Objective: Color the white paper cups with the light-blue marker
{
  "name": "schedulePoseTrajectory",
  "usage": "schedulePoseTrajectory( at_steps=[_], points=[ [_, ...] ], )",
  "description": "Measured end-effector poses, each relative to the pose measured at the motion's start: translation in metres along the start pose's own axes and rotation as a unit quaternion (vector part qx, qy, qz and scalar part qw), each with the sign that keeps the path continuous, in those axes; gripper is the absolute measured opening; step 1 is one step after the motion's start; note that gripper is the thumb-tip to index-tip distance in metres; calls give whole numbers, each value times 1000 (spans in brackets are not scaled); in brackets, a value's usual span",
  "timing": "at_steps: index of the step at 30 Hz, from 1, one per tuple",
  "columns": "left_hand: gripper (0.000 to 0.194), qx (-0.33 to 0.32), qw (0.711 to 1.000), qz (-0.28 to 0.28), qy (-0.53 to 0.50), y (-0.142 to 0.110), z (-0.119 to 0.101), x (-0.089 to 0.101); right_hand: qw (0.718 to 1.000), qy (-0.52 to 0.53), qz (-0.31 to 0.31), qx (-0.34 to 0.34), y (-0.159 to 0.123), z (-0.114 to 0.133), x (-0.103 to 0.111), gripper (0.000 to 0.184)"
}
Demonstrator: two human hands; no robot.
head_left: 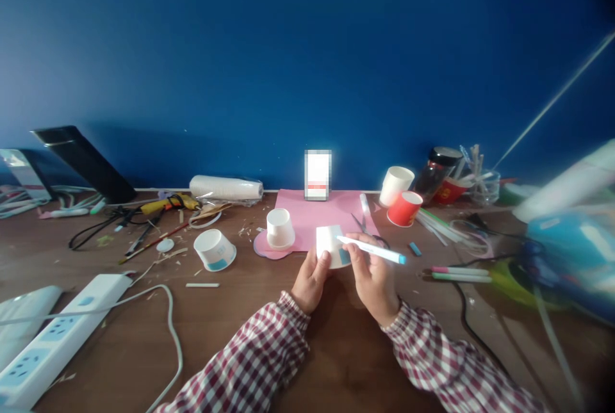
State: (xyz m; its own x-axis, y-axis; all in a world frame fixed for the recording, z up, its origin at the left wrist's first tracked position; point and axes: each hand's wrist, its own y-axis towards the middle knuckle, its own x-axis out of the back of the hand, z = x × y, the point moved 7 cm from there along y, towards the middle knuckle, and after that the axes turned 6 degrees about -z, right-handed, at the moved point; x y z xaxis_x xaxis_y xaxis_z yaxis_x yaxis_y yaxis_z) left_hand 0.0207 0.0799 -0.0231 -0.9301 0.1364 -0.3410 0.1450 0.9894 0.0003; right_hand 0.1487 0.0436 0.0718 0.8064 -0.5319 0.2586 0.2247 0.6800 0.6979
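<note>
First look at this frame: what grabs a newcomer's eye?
The deep blue wall fills the upper half, with a bright pixelated rectangle at its foot. Below that, the left hand holds a white cup while the right hand holds a blue-ended marker to it. A red cup pops farther right.

Craft desk (221,310), paper cups (328,238), markers (382,252) (scissors (364,223) too), pink paper (295,208)
</note>
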Motion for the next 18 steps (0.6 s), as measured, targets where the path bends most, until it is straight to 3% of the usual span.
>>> schedulePoseTrajectory(
  at_steps=[8, 18],
  points=[
    [49, 14, 999, 27, -40, 0, 2, -6, 1000, -18, -3, 12, 2, 2, 0, 16],
    [47, 5, 1000, 13, -19, 2, 3, -3, 999, -39, 5, 33, 3, 7, 0, 15]
  ],
)
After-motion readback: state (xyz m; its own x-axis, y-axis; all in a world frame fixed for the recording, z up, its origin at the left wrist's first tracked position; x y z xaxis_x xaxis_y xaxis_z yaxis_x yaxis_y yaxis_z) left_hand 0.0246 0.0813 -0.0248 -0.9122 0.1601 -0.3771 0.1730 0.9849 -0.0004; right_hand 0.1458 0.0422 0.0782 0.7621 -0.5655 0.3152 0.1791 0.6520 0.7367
